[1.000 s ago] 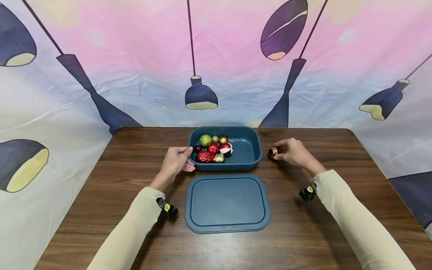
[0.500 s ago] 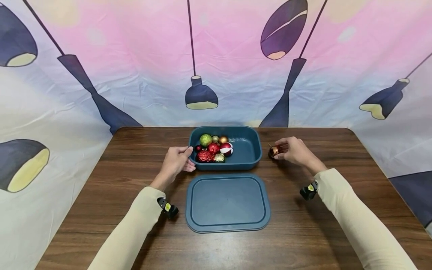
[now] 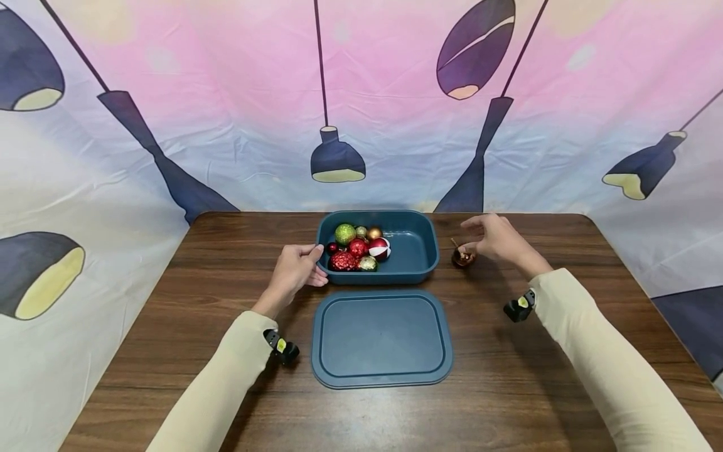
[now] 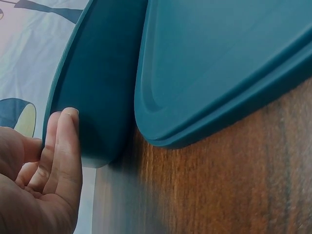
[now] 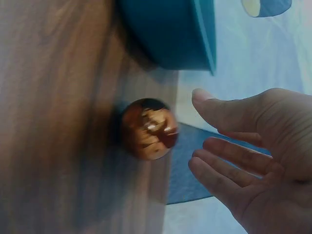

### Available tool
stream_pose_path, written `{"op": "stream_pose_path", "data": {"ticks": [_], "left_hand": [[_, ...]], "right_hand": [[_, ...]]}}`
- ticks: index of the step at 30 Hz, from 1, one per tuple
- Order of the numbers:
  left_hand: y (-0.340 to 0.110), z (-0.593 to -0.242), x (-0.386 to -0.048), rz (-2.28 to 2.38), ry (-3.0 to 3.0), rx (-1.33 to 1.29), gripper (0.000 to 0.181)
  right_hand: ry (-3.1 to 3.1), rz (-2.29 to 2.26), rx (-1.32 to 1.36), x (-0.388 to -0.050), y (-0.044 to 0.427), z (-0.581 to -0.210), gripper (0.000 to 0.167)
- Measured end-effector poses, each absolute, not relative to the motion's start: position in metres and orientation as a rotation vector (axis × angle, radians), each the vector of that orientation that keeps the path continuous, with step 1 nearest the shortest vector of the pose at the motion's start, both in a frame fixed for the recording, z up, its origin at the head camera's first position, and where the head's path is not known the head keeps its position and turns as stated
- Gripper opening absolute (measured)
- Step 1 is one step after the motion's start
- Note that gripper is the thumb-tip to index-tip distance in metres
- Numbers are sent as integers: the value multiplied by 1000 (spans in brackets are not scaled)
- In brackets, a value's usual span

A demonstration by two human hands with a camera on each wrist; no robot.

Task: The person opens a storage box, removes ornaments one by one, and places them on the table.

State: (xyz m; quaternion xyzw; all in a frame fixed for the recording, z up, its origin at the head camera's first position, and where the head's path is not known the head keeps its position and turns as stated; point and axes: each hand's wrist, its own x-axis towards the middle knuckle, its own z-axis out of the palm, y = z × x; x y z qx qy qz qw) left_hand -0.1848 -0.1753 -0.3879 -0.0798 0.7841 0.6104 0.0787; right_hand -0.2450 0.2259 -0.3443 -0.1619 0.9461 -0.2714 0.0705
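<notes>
My left hand (image 3: 295,270) holds the left end of a dark teal plastic box (image 3: 415,276), thumb at the rim and fingers along the outer wall. In the left wrist view, the fingers (image 4: 66,156) lie nearly straight against that wall. Christmas baubles fill the box's left half: a green glitter bauble (image 3: 345,234), a bumpy red bauble (image 3: 342,261), a red-and-white bauble (image 3: 380,249) and several smaller ones. Right of the box, a shiny copper bauble (image 5: 150,129) rests on the table. My right hand (image 5: 253,151) hovers just above it, fingers spread and apart from it.
The box's flat teal lid (image 3: 382,339) lies on the wooden table (image 3: 198,282) in front of the box. Behind the table's far edge hangs a cloth backdrop (image 3: 254,94) printed with lamps. A small black camera sits on each wrist.
My right hand has let go of the copper bauble and lifted slightly away from it. The bauble has tipped a little, with its top loop raised. The left hand stays put.
</notes>
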Motion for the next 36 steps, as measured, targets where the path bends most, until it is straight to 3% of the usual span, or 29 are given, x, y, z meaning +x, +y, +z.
{"op": "stream_pose_path", "data": {"ticks": [17,36], "left_hand": [[-176,-389,-185,1834,2342,-238,46],[-175,-389,-185,1836,2354,-222,46]], "right_hand": [[2787,-938,-658,-254,171,-315,54],[2591,-965,-802,-260,110,-350,58]]}}
